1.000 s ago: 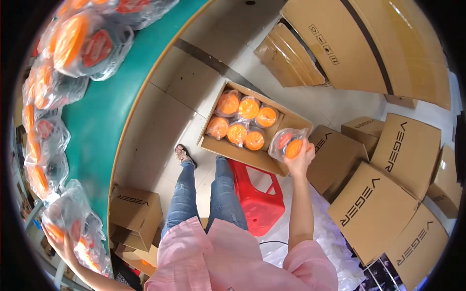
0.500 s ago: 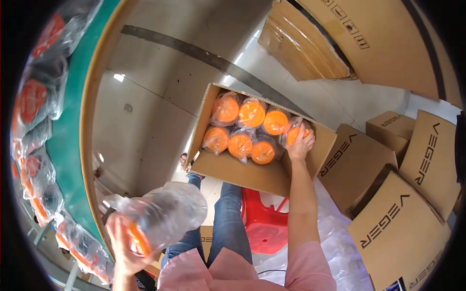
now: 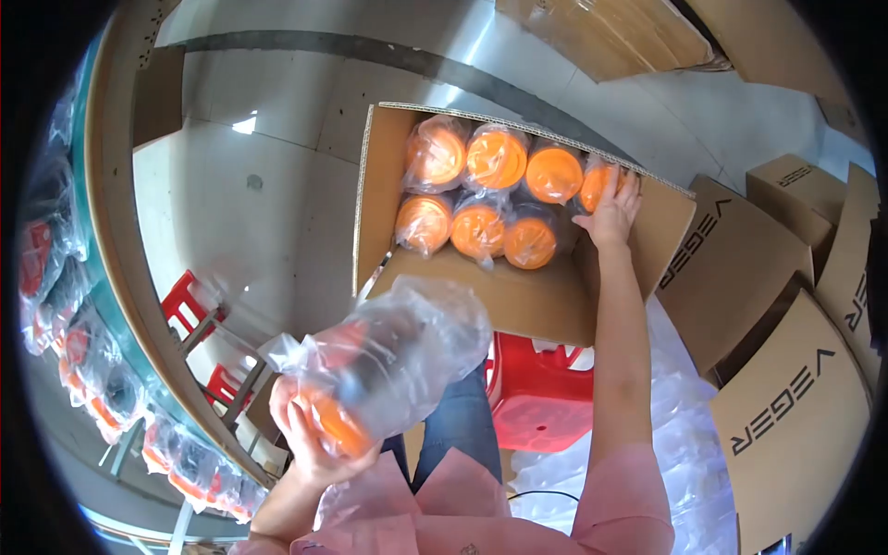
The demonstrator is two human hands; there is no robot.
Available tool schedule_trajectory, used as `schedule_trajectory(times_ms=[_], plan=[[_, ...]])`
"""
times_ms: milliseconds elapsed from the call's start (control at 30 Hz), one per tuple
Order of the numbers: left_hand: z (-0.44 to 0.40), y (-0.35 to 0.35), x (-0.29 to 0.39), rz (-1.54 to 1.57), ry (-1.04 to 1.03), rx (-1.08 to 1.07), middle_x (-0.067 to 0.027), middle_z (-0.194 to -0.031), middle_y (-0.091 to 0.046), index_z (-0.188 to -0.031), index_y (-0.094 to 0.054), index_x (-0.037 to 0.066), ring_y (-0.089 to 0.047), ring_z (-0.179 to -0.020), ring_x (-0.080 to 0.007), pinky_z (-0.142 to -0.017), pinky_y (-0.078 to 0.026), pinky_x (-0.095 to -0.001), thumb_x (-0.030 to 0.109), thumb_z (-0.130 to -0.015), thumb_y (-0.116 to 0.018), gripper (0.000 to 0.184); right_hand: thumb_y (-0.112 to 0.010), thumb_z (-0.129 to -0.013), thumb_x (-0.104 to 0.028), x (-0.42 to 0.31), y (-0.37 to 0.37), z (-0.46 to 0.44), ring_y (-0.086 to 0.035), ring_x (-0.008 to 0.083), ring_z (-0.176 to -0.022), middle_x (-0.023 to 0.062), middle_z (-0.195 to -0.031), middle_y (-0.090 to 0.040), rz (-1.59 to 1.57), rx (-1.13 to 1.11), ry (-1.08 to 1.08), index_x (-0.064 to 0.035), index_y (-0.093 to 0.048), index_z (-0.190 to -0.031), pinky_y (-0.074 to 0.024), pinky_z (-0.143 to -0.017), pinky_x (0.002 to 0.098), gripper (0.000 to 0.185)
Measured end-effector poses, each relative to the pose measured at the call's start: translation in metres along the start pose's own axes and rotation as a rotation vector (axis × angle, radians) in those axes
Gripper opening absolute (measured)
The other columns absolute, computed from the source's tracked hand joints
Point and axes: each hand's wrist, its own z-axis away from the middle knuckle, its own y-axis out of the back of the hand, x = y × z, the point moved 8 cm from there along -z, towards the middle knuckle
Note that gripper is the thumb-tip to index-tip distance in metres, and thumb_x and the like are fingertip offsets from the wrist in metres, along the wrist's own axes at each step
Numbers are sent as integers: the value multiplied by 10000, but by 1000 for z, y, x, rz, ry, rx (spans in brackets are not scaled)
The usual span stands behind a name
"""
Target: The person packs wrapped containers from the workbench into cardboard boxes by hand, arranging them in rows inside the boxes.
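My left hand (image 3: 314, 439) is closed around the orange-lid end of a clear jar (image 3: 407, 356) in a loose plastic bag, tilted in front of the box. Inside the open cardboard box (image 3: 472, 294), several bagged jars stand in two rows with orange lids (image 3: 555, 176) upward. My right hand (image 3: 614, 211) reaches into the box's right side, thumb and fingers around the rightmost jar (image 3: 595, 187) of the far row. The fingers partly cover that jar's lid.
A red plastic stool (image 3: 541, 402) stands below the box. Cartons marked VEGER (image 3: 786, 416) lie at the right, beside clear plastic bags (image 3: 647, 453). More bagged jars (image 3: 102, 370) line the green-topped table (image 3: 129, 342) at the left. Another carton (image 3: 610, 37) stands at the back.
The view has shifted. My left hand has brought the bagged jar rightward, closer to the box. My right hand stays at the rightmost jar, its fingers now reaching farther over the lid.
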Motion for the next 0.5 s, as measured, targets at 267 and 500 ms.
schedule_trajectory(times_ms=[267,500], plan=[[-45,-17,41,48,-165,302,-174,-1140,-382,-1293,-262,32,-431,-944,-327,-783,-388,-463,259,-559,-713,890,-600,-761,-340,-121,223,180,-361,252,-1166,19,-1287,-390,-813,320,735,-136,-432,-1170,-259,-949,502,487],[-63,-51,103,123,-824,69,7,-1053,-456,-1230,-397,187,-453,-907,-189,-739,-402,-392,313,-681,-676,628,-576,-766,-275,-84,103,160,-400,286,-1123,124,-1232,-419,-1438,-71,140,-120,-390,-1226,-338,-919,446,520]])
